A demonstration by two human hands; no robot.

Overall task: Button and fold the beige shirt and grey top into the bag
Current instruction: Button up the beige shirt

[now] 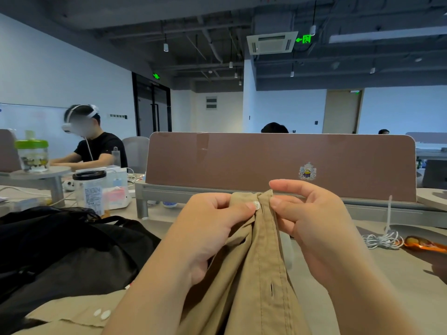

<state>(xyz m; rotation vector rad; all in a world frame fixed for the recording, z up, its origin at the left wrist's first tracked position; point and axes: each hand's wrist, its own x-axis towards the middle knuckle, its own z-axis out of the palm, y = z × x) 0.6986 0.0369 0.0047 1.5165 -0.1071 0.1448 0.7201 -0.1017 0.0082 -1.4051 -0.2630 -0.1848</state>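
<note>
Fingers (238,210) of left hand (210,230) curled, thumb tip pinching white button (256,205) with the cloth under it. Fingers (280,203) of right hand (314,226) pinching the facing placket (266,238) at its top, forefinger arched above. Both pinches touching, close under the collar end of beige shirt (258,274). Top of shirt held up off the bench (399,274), near its front edge, the rest hanging between the forearms. Open buttonhole (271,290) lower on the placket, not yet done. Cuff with two buttons (101,313) lying toward the front left of bench, just beside black bag (72,250). Grey top not seen.

Handling, as judged:
- Light, soft woven cloth, with no stiffness beyond the doubled placket.
- Limp, so likely to slump and twist once let go.
- Button small, hard and smooth, easy to lose from a thumb tip.
- Best taken at the placket strips, right beside each button and hole, not mid-panel.
- Little risk of damage; main risk a misaligned row.
- For folding, probably better gripped at shoulders and hem corners.

White cable (384,240) coiled toward right edge, well apart.
</note>
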